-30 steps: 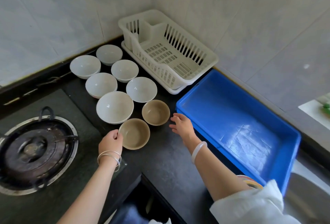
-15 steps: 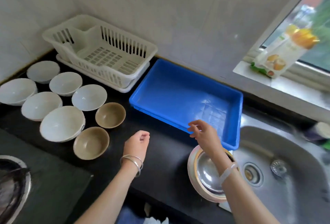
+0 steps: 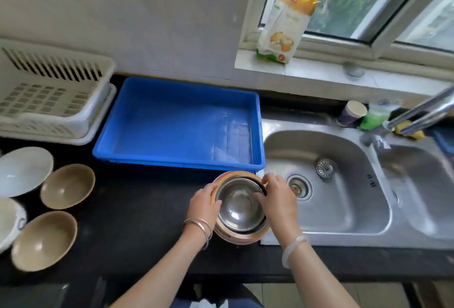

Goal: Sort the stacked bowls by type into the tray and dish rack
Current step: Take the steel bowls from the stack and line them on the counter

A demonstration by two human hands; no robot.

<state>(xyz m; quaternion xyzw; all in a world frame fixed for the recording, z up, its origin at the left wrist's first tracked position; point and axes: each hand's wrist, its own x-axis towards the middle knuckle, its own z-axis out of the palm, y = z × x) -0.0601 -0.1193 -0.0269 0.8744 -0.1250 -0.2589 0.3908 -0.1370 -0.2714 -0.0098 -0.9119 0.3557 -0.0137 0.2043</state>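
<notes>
**Nested steel bowls gripped at the rim, beside the sink**

Black counter runs under a tiled wall and a window, with a steel sink (image 3: 326,185) at the right. On the counter's front edge, touching the sink's left lip and just in front of the blue tray (image 3: 181,121), stands the stack (image 3: 239,207): shiny steel bowls nested together, with an orange-banded outer rim. How many bowls are in it cannot be told.

Left hand (image 3: 205,203) wraps the stack's left rim, fingers curled over the edge. Right hand (image 3: 277,198) is at the right rim, thumb and fingers pinching what looks like the lip of the top bowl.

Steel of this kind is likely light, stiff and hard to break, but smooth and slippery, and nested bowls may stick together. The rim is the only real purchase; bracing the lower bowls with one hand while the other peels the top one up by its lip should separate them cleanly.

Tray and white rack (image 3: 49,101), at the far left, hold nothing that can be seen. Two tan bowls (image 3: 67,186) and parts of white bowls (image 3: 23,170) sit on the counter at the left; these look ceramic, so heavier and fragile.
</notes>
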